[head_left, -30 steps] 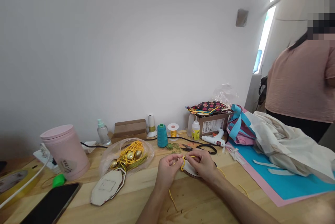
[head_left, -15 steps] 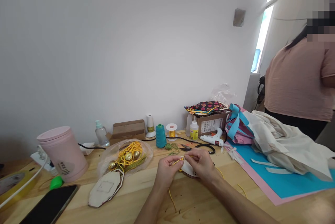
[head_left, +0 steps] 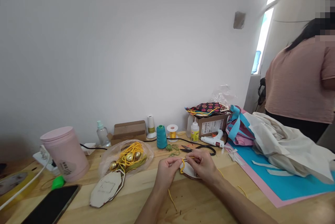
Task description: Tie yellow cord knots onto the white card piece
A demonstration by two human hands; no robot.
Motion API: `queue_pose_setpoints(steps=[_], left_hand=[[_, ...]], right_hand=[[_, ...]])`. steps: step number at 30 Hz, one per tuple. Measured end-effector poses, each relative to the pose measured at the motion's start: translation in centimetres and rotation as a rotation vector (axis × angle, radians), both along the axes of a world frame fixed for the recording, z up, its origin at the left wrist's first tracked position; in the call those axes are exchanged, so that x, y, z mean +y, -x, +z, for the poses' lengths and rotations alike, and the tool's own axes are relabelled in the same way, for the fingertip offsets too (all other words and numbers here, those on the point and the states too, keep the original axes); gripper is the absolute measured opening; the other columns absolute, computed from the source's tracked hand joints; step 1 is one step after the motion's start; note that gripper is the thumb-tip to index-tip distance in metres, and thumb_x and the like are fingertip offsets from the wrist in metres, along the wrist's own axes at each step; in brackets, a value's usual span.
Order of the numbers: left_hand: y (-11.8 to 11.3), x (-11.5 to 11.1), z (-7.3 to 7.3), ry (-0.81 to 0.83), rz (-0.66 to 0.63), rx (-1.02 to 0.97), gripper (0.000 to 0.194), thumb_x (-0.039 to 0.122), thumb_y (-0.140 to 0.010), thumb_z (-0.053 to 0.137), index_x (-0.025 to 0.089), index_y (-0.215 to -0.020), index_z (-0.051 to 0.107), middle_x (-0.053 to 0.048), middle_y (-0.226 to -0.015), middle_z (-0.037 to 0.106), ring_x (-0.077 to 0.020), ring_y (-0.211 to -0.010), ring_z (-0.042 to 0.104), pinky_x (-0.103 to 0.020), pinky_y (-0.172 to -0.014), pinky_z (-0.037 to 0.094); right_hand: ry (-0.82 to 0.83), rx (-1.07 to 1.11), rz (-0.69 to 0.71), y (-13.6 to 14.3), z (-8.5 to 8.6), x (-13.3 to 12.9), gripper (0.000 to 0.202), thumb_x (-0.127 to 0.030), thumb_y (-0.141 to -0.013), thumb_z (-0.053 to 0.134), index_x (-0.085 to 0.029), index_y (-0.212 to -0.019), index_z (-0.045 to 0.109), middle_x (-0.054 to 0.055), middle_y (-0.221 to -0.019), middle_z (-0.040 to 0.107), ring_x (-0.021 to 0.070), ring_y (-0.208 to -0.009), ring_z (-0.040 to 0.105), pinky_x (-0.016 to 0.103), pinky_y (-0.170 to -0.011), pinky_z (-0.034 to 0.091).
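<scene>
My left hand (head_left: 167, 172) is closed, thumb and forefinger pinching the yellow cord (head_left: 182, 166) at the left edge of a pale rounded piece (head_left: 187, 171) with a dark rim. My right hand (head_left: 203, 165) is closed too, pinching the cord at the top of the same piece and covering its right side. A short loop of cord curls over the piece's left edge. One loose end hangs below my left hand onto the table, and another stretch shows past my right wrist. Just behind my hands lie black-handled scissors (head_left: 209, 149).
Behind stand a teal thread cone (head_left: 161, 137), a spool of yellow cord (head_left: 172, 131), a glue bottle (head_left: 194, 131) and a white glue gun (head_left: 213, 141). Left are a bag of cords with gold beads (head_left: 129, 156), a pink cup (head_left: 65, 154) and a phone (head_left: 51, 204). White fabric (head_left: 285, 140) lies right; a person (head_left: 300, 80) stands beyond.
My left fingertips have drawn slightly away from the right ones, and the cord loop on the piece's left edge shows more. The view has shifted a little.
</scene>
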State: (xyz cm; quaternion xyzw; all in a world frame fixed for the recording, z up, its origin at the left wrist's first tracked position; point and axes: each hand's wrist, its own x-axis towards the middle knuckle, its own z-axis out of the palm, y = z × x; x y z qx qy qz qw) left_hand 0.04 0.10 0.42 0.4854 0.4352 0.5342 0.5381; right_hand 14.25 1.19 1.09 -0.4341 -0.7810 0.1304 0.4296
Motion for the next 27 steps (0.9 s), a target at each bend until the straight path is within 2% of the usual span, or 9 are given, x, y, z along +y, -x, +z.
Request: queue_pose_setpoints(steps=[3,11,20,27], left_hand=[[0.23,0.32,-0.53,-0.018,-0.028,-0.005,0.022,0.029,-0.056,0.063,0.011,-0.068,0.068,-0.003,-0.054,0.065,-0.0143,-0.054,0.056,-0.022,-0.054,0.041],[0.13,0.1,-0.22,-0.001,0.007,0.032,0.024,0.03,-0.06,0.06,0.011,-0.072,0.067,-0.001,-0.047,0.061,-0.0119,-0.047,0.054,-0.02,-0.047,0.039],[0.38,0.18,-0.35,-0.045,-0.026,0.046,0.019,0.027,-0.058,0.062,0.011,-0.066,0.067,-0.004,-0.055,0.066,-0.0143,-0.052,0.056,-0.023,-0.054,0.041],[0.35,0.12,-0.48,-0.045,-0.043,-0.007,0.022,0.029,-0.06,0.06,0.01,-0.069,0.067,-0.003,-0.055,0.065,-0.0149,-0.055,0.057,-0.023,-0.056,0.041]], right_hand=[[-0.024,-0.045,0.01,0.02,0.08,-0.11,0.024,-0.026,-0.075,0.042,-0.018,-0.067,0.064,0.001,-0.054,0.054,0.0103,-0.051,0.045,0.019,-0.047,0.03],[0.008,-0.002,0.016,-0.04,-0.05,0.01,0.023,-0.027,-0.075,0.043,-0.018,-0.07,0.063,0.002,-0.059,0.058,0.0109,-0.054,0.048,0.02,-0.049,0.032],[-0.004,-0.04,0.003,-0.02,0.17,-0.25,0.025,-0.028,-0.075,0.041,-0.018,-0.069,0.063,0.002,-0.057,0.056,0.0113,-0.053,0.047,0.02,-0.049,0.031],[0.004,-0.017,-0.012,-0.01,0.22,-0.2,0.025,-0.028,-0.074,0.042,-0.018,-0.068,0.064,0.002,-0.06,0.059,0.0119,-0.055,0.05,0.02,-0.05,0.032]])
